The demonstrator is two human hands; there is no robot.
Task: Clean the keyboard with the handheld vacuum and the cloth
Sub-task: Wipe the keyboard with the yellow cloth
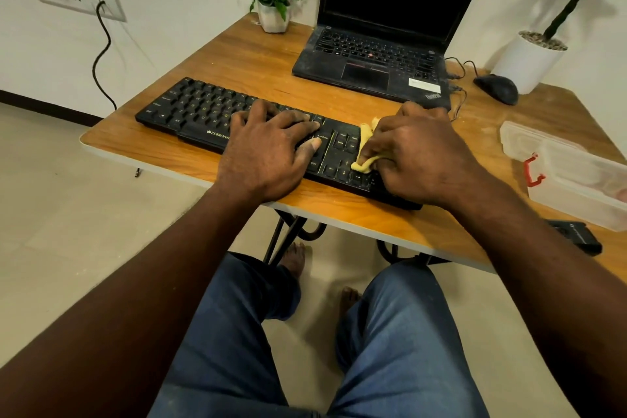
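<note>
pinching small yellow cloth in right hand fingers, pressing flat black plastic keyboard with spread left hand fingers. might shove it off wooden worktop by rubbing hard.

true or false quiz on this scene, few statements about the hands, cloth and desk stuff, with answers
1. The right hand holds the cloth on the keyboard. True.
2. The left hand is lifted off the keyboard. False: it rests flat on the keys.
3. The laptop screen is lit. False: it is dark.
4. The mouse lies right of the laptop. True.
5. The cloth is blue. False: it is yellow.
</note>
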